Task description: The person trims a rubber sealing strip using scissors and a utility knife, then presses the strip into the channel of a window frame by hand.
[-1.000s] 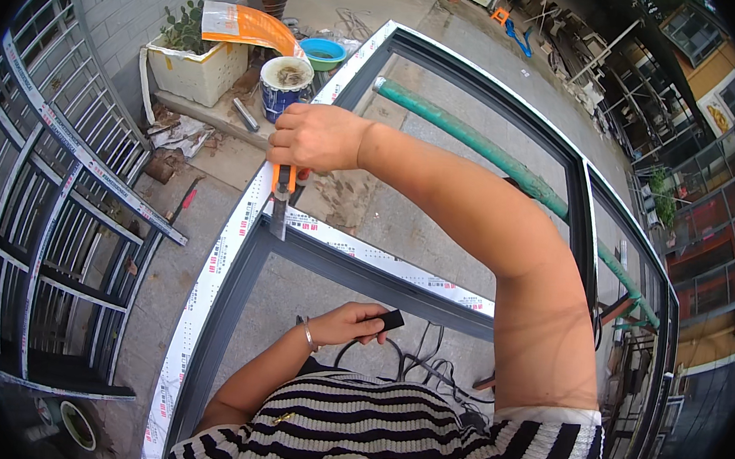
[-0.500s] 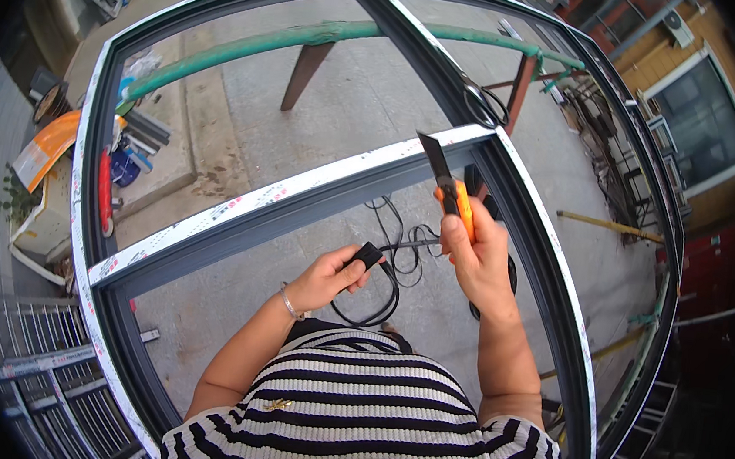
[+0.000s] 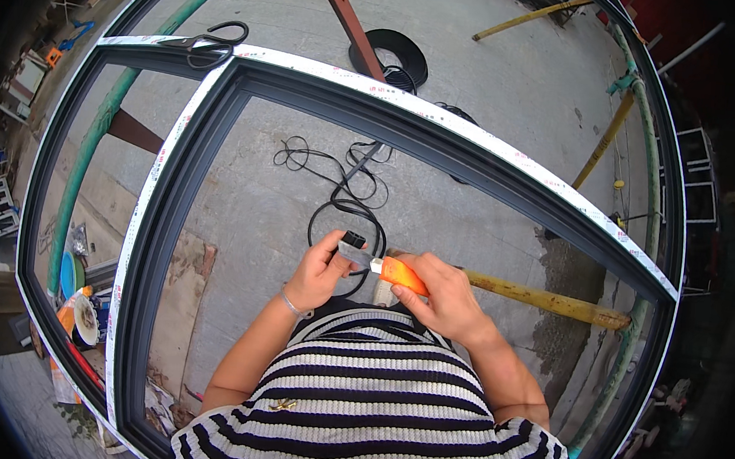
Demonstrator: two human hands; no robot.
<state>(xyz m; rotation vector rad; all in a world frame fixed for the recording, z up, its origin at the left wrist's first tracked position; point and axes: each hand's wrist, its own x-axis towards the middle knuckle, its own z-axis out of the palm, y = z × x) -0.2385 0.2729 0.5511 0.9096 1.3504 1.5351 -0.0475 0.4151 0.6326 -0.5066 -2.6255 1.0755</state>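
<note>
My left hand [image 3: 314, 276] is closed around the end of a black rubber strip [image 3: 354, 239], whose length loops down toward the ground. In my right hand [image 3: 450, 300] is an orange-handled utility knife [image 3: 402, 275]. Its flat metal blade points left and lies at the strip's end, close to my left fingertips. Whether the edge touches the strip, I cannot tell. Both hands are above the opening of a large dark window frame [image 3: 447, 124] with white printed film on its faces.
Black-handled scissors [image 3: 218, 42] rest on the frame's junction at the upper left. Green poles [image 3: 96, 136] run beneath the frame. On the concrete ground lie tangled black cords [image 3: 304, 156] and a black coil [image 3: 413, 59]. A yellow pole [image 3: 545, 299] extends to the right.
The view has turned to the right over the frame. My right hand has lowered the knife from raised and upright to level, bringing its blade to the strip in my left hand.
</note>
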